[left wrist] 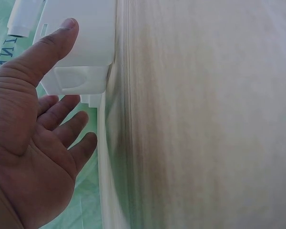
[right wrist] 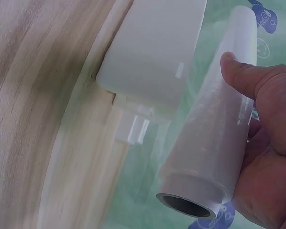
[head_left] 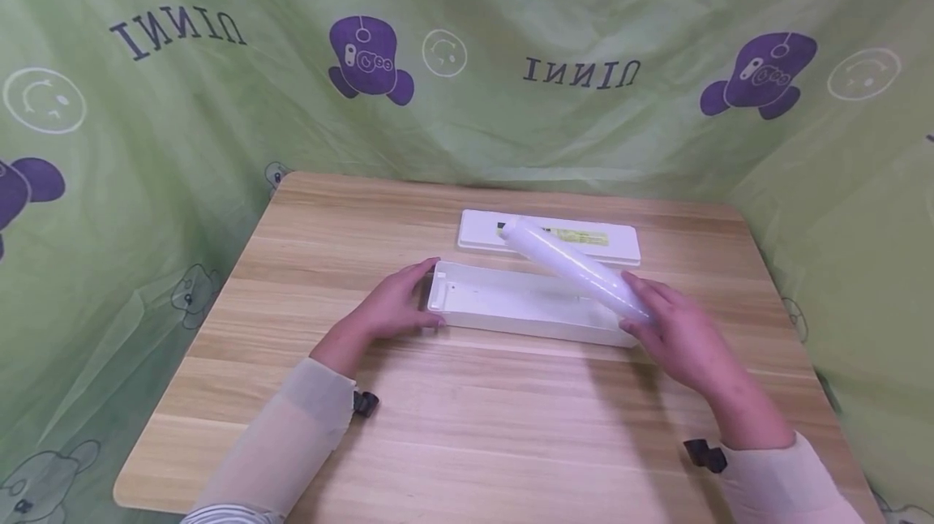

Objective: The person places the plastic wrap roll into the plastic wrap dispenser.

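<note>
A long white plastic box [head_left: 533,327] lies with its open top up on the table. My left hand [head_left: 397,301] is at its left end, thumb at the front corner and forefinger by the back corner. In the left wrist view the thumb lies over the box's front wall [left wrist: 90,43], with the other fingers loosely spread below. My right hand [head_left: 682,333] grips a roll of cling film [head_left: 576,264] near its right end. The roll slants above the box, its far end over the lid. The right wrist view shows the roll's hollow core [right wrist: 188,205].
Behind the box lies a white lid [head_left: 474,232] with a yellow-green label [head_left: 584,237], partly covered by the roll. The wood-grain table [head_left: 474,427] has rounded corners. A green printed curtain [head_left: 467,135] hangs close around its back and sides.
</note>
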A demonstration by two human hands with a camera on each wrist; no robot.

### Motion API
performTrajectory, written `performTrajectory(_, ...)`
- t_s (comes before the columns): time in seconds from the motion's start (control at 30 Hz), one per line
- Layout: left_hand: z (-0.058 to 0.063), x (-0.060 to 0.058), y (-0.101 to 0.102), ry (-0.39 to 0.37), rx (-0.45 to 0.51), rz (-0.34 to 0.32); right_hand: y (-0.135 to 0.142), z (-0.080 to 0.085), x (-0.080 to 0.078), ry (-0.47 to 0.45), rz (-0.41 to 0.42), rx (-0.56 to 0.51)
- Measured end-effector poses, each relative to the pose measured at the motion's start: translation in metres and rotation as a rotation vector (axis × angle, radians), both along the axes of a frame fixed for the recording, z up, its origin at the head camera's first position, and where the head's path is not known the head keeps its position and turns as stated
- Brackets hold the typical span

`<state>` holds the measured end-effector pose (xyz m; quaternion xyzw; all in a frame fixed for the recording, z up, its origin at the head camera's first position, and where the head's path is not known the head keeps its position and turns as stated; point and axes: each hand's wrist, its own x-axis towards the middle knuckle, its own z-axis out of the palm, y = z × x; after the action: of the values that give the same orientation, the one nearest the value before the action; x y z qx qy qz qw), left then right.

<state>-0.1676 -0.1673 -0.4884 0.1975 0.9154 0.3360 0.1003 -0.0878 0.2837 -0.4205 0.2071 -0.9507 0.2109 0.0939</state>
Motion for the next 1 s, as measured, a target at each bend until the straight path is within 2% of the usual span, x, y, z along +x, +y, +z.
performTrajectory(0.73, 0.004, 0.002, 0.0, -0.022, 0.014, 0.009, -0.013, -0.004, -0.004, -0.027, 0.047, 0.025)
performTrajectory(1.0, 0.003, 0.002, 0.0, -0.016, 0.012, 0.008, -0.016, -0.005, -0.005, -0.002, 0.069, 0.03)
